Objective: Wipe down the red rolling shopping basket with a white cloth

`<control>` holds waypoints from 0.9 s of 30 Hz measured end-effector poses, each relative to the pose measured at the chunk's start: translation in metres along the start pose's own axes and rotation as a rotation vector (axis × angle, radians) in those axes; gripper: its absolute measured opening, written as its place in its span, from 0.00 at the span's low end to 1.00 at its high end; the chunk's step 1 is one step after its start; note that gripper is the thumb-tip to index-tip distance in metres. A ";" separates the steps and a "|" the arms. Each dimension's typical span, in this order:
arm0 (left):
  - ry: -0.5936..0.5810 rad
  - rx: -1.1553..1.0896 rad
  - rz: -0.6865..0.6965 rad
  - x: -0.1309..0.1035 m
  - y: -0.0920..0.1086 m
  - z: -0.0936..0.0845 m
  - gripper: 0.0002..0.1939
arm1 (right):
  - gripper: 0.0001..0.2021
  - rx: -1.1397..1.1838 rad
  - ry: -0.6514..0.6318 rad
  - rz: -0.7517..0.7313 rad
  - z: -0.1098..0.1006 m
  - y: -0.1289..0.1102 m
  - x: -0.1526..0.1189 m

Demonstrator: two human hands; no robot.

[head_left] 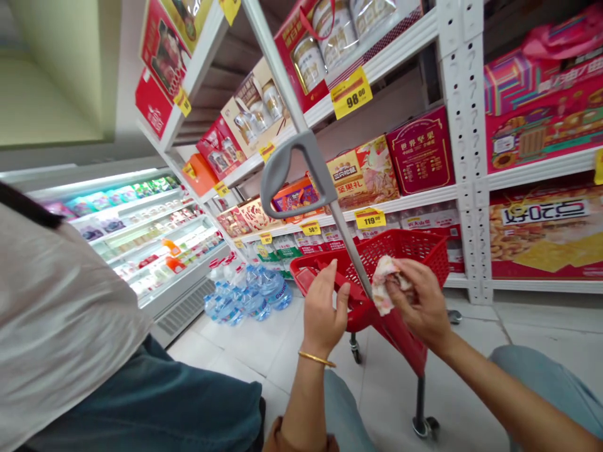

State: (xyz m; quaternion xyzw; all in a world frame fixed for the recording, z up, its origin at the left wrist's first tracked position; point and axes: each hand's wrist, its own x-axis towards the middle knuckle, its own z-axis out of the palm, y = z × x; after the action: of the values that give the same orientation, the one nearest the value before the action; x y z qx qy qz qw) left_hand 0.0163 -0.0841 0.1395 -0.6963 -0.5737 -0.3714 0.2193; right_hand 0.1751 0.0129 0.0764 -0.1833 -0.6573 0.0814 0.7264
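A crumpled white and reddish cloth or paper [385, 285] is pinched in my right hand [419, 301], just right of a slanting metal pole [349, 235]. My left hand [326, 311], with a gold bangle at the wrist, is raised left of the pole with thumb and fingers apart and nothing in it. Both hands are in front of a red wheeled basket [414, 248]. A grey loop handle [299, 176] is fixed on the pole above my hands.
Shelves [417, 201] with boxed goods and yellow price tags stand ahead. Bottled water packs [249, 292] sit on the floor near a chilled display [174, 298]. A person in a light shirt [61, 326] is close at the left.
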 end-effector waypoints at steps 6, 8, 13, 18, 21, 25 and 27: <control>0.045 -0.145 0.010 0.075 0.003 -0.015 0.26 | 0.29 0.066 0.046 -0.164 0.034 -0.011 0.063; 0.038 -0.219 0.002 0.088 0.006 -0.014 0.27 | 0.30 0.077 0.002 -0.240 0.048 -0.012 0.076; 0.076 -0.369 -0.082 0.093 0.018 -0.009 0.28 | 0.35 0.057 -0.112 -0.343 0.075 -0.012 0.081; 0.094 -0.453 -0.124 0.088 0.020 -0.008 0.27 | 0.37 0.001 -0.151 -0.293 0.078 -0.009 0.064; 0.093 -0.506 -0.109 0.088 0.016 -0.006 0.26 | 0.38 -0.026 -0.163 -0.283 0.074 -0.007 0.051; 0.103 -0.505 -0.079 0.088 0.011 -0.001 0.25 | 0.38 -0.040 -0.204 -0.287 0.069 -0.001 0.029; 0.106 -0.483 -0.066 0.088 0.009 0.001 0.26 | 0.37 -0.038 -0.215 -0.298 0.067 0.002 0.015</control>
State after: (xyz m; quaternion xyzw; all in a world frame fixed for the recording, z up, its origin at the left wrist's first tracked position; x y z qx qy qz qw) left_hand 0.0310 -0.0296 0.2071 -0.6889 -0.4785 -0.5407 0.0642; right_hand 0.1116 0.0304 0.0944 -0.0876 -0.7524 -0.0204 0.6525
